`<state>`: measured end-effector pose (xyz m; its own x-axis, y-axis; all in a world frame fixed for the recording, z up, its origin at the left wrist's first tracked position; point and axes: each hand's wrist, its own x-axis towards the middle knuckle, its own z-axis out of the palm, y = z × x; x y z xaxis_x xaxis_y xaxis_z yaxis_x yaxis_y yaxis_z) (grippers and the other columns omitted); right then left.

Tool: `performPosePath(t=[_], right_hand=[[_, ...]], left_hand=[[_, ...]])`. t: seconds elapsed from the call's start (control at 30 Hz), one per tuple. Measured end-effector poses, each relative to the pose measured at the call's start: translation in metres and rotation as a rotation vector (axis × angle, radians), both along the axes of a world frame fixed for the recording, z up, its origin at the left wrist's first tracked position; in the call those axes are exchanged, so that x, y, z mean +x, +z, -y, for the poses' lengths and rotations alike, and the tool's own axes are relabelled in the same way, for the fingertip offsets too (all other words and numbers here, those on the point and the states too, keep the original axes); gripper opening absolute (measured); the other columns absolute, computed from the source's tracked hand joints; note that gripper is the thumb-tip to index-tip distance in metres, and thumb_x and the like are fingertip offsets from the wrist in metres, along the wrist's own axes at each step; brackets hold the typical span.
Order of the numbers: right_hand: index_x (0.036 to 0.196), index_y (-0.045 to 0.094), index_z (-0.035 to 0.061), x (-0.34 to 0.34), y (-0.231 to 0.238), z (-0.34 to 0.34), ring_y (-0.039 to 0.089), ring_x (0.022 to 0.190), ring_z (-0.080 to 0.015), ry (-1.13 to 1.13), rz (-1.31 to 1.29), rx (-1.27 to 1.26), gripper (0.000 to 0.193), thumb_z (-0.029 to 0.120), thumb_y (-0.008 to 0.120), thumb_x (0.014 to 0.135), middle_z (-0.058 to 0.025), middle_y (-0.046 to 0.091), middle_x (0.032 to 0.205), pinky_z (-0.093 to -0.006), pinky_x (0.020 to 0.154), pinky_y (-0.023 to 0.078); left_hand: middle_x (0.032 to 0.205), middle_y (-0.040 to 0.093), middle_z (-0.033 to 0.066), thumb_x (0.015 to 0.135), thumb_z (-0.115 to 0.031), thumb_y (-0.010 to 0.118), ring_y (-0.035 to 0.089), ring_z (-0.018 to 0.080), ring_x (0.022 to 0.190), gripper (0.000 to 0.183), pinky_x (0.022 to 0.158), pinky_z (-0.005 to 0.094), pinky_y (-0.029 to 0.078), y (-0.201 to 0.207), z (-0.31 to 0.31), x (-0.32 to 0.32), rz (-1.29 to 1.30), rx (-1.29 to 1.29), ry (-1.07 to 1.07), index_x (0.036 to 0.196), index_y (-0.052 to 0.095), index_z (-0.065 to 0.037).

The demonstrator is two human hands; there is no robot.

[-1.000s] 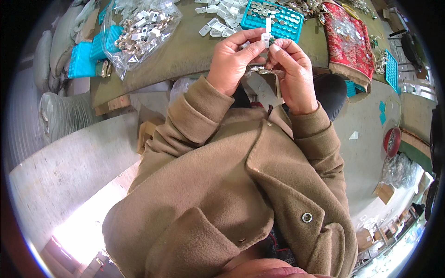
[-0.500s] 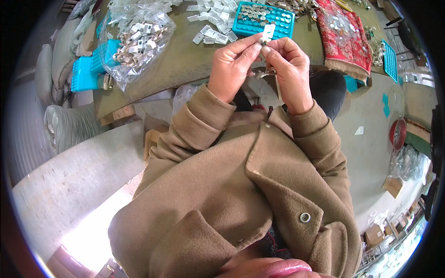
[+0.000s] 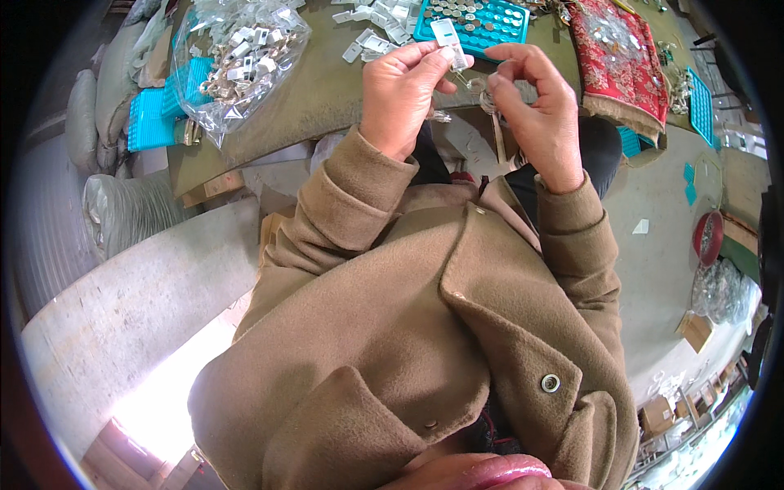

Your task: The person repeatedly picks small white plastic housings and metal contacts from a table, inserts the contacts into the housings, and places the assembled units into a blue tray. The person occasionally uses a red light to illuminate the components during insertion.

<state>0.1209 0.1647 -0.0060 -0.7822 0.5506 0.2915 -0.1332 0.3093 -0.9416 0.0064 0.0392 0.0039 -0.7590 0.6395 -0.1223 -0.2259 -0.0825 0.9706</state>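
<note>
My left hand (image 3: 404, 94) pinches a small white rectangular plastic piece (image 3: 445, 33) between thumb and fingers, just in front of the blue tray. Thin shiny metal bits (image 3: 469, 84) hang beneath it, between my two hands; whether they join the white piece I cannot tell. To the right, my right hand (image 3: 543, 110) is raised with thumb and forefinger apart, nothing visible between their tips. The turquoise tray (image 3: 510, 37) behind my hands carries several round silvery discs. Similar white plastic pieces (image 3: 371, 42) lie loose on the table left of the tray.
A clear plastic bag (image 3: 282, 69) with white and coppery parts stands at the left, beside turquoise trays (image 3: 151, 118). A red patterned cloth (image 3: 616, 65) bearing shiny pieces lies at the right. The table (image 3: 343, 90) edge runs beneath my hands.
My hands were together at a small dark part below the white piece. Now my right hand has moved right and its fingers have parted; my left hand keeps the white piece, shifted slightly left.
</note>
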Motion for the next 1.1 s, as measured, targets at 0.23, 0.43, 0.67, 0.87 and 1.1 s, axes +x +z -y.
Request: performPosePath(t=[0.23, 0.43, 0.67, 0.87, 1.1], right_hand=[[0.093, 0.068, 0.0014, -0.005, -0.010, 0.007, 0.061, 0.092, -0.0241, -0.065, -0.056, 0.233, 0.016, 0.016, 0.069, 0.086, -0.0111, 0.065, 0.103, -0.0322, 0.084, 0.048], [0.089, 0.067, -0.0024, -0.009, -0.018, 0.010, 0.062, 0.089, -0.0232, -0.037, -0.094, -0.027, 0.013, 0.011, 0.067, 0.086, -0.0106, 0.066, 0.100, -0.0316, 0.079, 0.049], [0.092, 0.067, -0.0035, -0.007, -0.013, -0.005, 0.062, 0.086, -0.0187, 0.132, -0.077, -0.006, 0.016, 0.011, 0.064, 0.086, -0.0092, 0.064, 0.092, -0.0290, 0.075, 0.049], [0.090, 0.070, -0.0022, -0.008, -0.012, -0.003, 0.062, 0.084, -0.0180, 0.091, -0.012, -0.035, 0.018, 0.016, 0.067, 0.086, -0.0093, 0.065, 0.091, -0.0285, 0.076, 0.049], [0.101, 0.073, 0.0005, -0.001, 0.002, -0.024, 0.069, 0.080, -0.0217, 0.116, 0.228, 0.128, 0.021, 0.016, 0.068, 0.089, -0.0158, 0.072, 0.091, -0.0332, 0.071, 0.053]], left_hand=[[0.103, 0.073, 0.0059, 0.097, -0.020, 0.062, 0.049, 0.0009, 0.065, 0.021, 0.047, 0.0151, 0.036, 0.003, -0.003, 0.002, 0.235, 0.060, -0.003, 0.110, 0.066, -0.004], [0.107, 0.071, 0.0075, 0.098, -0.021, 0.061, 0.046, 0.0002, 0.064, 0.021, 0.046, 0.0143, 0.035, 0.006, -0.002, 0.003, 0.309, 0.062, -0.042, 0.112, 0.064, -0.006], [0.115, 0.068, 0.0100, 0.098, -0.017, 0.060, 0.057, -0.0002, 0.068, 0.025, 0.043, 0.0125, 0.040, 0.005, 0.005, -0.012, 0.830, 0.233, -0.183, 0.118, 0.059, -0.003], [0.119, 0.065, 0.0125, 0.100, -0.017, 0.057, 0.070, 0.0098, 0.092, 0.030, 0.050, 0.0126, 0.052, -0.003, 0.008, -0.020, 1.118, 0.295, -0.171, 0.124, 0.055, 0.000], [0.117, 0.067, 0.0136, 0.100, -0.024, 0.057, 0.068, 0.0147, 0.102, 0.033, 0.066, 0.0177, 0.059, -0.012, 0.011, -0.022, 0.714, 0.052, -0.175, 0.121, 0.059, 0.002]])
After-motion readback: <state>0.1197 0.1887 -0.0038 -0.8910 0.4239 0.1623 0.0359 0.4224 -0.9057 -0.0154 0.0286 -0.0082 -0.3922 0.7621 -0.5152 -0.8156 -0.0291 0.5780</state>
